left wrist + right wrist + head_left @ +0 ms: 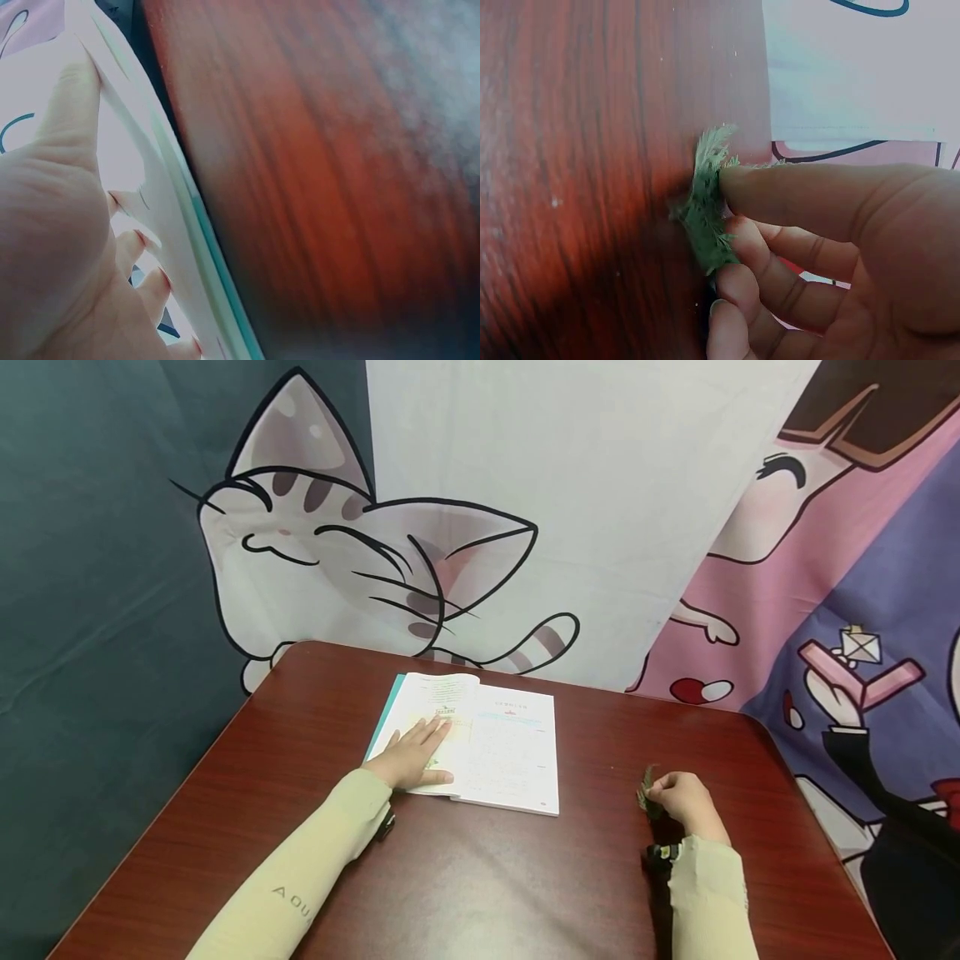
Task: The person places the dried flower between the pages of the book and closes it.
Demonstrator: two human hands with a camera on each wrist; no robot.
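An open book [495, 743] with white pages lies on the dark red wooden table [480, 877]. My left hand [414, 753] rests flat on its left page, fingers straight; the left wrist view shows the palm [52, 225] on the page beside the book's teal cover edge [217, 277]. My right hand [678, 800] sits on the table right of the book and pinches a small green feathery leaf [709, 202] between thumb and fingers. The leaf [647, 789] touches the tabletop.
A cloth backdrop with a cartoon cat [360, 552] hangs behind the table's far edge. The table's rounded far corners lie left and right of the book. Both forearms wear beige sleeves [300, 877].
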